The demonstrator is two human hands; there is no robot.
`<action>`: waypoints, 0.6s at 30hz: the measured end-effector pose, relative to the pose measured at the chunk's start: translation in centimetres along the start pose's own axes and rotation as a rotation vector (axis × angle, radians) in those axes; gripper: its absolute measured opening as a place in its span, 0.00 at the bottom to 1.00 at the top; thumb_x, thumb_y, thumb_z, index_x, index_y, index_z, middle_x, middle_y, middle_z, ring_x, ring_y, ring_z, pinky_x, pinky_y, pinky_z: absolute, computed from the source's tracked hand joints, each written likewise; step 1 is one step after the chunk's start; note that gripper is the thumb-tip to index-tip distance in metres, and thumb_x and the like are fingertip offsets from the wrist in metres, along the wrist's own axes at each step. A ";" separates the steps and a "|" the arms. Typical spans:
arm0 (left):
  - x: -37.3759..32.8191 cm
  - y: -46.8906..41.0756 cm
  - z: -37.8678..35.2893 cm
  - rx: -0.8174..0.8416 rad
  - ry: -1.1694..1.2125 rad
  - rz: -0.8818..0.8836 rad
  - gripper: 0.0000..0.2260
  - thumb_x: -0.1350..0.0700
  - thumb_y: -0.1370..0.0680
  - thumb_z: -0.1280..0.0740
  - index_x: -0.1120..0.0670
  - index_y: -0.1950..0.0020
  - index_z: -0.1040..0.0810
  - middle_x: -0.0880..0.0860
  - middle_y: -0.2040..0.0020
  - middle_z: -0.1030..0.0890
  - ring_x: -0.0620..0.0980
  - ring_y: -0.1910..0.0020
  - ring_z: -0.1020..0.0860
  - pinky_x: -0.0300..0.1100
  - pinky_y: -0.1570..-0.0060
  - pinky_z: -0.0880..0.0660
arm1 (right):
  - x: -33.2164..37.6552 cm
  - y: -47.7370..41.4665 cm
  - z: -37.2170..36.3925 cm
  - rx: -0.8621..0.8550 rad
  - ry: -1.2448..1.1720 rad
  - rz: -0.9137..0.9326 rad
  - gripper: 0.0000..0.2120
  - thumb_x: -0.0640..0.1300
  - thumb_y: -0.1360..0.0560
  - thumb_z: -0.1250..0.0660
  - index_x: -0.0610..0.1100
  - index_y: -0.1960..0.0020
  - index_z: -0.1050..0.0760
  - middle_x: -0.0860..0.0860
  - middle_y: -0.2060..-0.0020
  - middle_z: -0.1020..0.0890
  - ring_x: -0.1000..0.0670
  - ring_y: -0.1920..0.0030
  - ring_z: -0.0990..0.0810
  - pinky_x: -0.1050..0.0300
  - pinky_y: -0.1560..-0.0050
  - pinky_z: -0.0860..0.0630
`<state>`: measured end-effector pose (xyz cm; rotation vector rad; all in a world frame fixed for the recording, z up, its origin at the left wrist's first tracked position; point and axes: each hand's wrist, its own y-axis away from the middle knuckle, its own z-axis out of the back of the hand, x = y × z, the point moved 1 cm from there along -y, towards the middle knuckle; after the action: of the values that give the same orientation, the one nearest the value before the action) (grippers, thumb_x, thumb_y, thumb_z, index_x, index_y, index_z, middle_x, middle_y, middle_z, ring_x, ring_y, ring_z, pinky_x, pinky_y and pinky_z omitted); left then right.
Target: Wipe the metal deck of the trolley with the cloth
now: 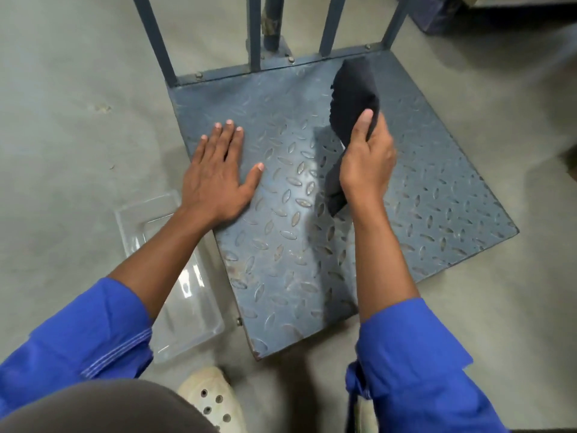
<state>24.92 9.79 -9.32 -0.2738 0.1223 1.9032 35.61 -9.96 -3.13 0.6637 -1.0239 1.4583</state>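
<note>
Head view, left to right: a clear tray (175, 270) lies on the floor beside the deck's left edge. Your left hand (215, 173) rests flat on the deck (281, 245), fingers spread and gripping nothing, near that edge; it looks to be bracing you or steadying the trolley. Further right, your right hand (367, 160) is closed around the dark cloth (352, 95), thumb pinching it against the fingers. The cloth looks raised off the deck, one end flapping up toward the back rail (281, 65), the other hanging below your wrist.

You seem to be between strokes, or gathering the cloth, not wiping. Next, bunch the loose ends into a pad, press it flat on the plate, and sweep across; the raised tread will likely catch any dangling fabric.
</note>
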 end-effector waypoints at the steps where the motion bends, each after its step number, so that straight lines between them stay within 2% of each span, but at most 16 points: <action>1: 0.1 -0.5 0.1 -0.001 -0.001 0.010 0.39 0.32 0.16 0.56 0.54 0.12 0.53 0.53 0.11 0.54 0.50 0.13 0.57 0.48 0.15 0.62 | -0.1 -1.4 -1.4 0.018 0.055 0.018 0.22 0.53 0.12 0.48 0.43 0.32 0.22 0.47 0.39 0.16 0.46 0.39 0.19 0.52 0.38 0.25; 3: 0.2 -1.6 0.2 0.002 -0.001 0.035 0.40 0.31 0.17 0.57 0.55 0.12 0.53 0.54 0.11 0.54 0.51 0.13 0.57 0.50 0.15 0.61 | -0.5 -3.6 -4.6 0.122 0.170 0.016 0.24 0.55 0.12 0.50 0.44 0.27 0.26 0.43 0.33 0.19 0.41 0.31 0.23 0.43 0.31 0.27; 4: 0.3 -2.1 0.2 0.003 -0.004 0.045 0.40 0.31 0.17 0.57 0.55 0.12 0.53 0.54 0.12 0.54 0.51 0.13 0.57 0.50 0.15 0.60 | -0.8 -4.1 -6.3 0.207 0.247 0.013 0.24 0.55 0.12 0.50 0.45 0.24 0.29 0.44 0.29 0.22 0.41 0.27 0.26 0.42 0.27 0.30; 6: 0.3 -2.7 0.1 -0.008 -0.019 0.053 0.40 0.32 0.16 0.57 0.56 0.12 0.53 0.55 0.12 0.54 0.52 0.13 0.57 0.51 0.15 0.60 | -1.3 -4.0 -9.3 0.360 0.430 0.091 0.26 0.54 0.11 0.52 0.45 0.18 0.36 0.44 0.20 0.33 0.41 0.19 0.38 0.44 0.19 0.41; 8: 0.3 -2.9 -0.1 -0.025 -0.023 0.052 0.39 0.33 0.16 0.55 0.56 0.12 0.52 0.56 0.12 0.53 0.53 0.13 0.56 0.52 0.15 0.60 | -1.3 -3.7 -11.1 0.391 0.570 0.207 0.27 0.53 0.12 0.53 0.44 0.16 0.41 0.46 0.16 0.41 0.42 0.16 0.47 0.48 0.16 0.50; 11: 0.4 -2.8 -0.2 -0.042 -0.013 0.052 0.38 0.33 0.15 0.54 0.56 0.12 0.51 0.56 0.12 0.52 0.53 0.13 0.55 0.52 0.15 0.59 | -0.9 -3.5 -11.3 0.375 0.596 0.238 0.26 0.53 0.11 0.53 0.45 0.17 0.40 0.47 0.16 0.40 0.44 0.16 0.47 0.50 0.16 0.51; 14: 0.3 -2.7 -0.1 -0.042 -0.003 0.048 0.39 0.32 0.15 0.54 0.55 0.12 0.52 0.55 0.12 0.52 0.52 0.13 0.56 0.52 0.15 0.59 | -2.0 -1.2 -7.5 0.336 0.517 0.183 0.25 0.51 0.11 0.51 0.44 0.18 0.37 0.48 0.18 0.37 0.46 0.16 0.45 0.50 0.16 0.49; 18: 0.1 -2.5 -0.2 -0.055 -0.014 0.045 0.38 0.32 0.15 0.55 0.55 0.12 0.53 0.55 0.12 0.53 0.52 0.13 0.56 0.53 0.14 0.59 | -6.6 3.6 2.8 0.037 0.484 -0.021 0.25 0.51 0.12 0.50 0.43 0.19 0.35 0.47 0.19 0.34 0.47 0.16 0.43 0.51 0.16 0.50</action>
<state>27.25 10.74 -9.41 -0.2974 0.0669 1.9550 32.79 -15.33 -8.39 0.3189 -0.6120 1.5232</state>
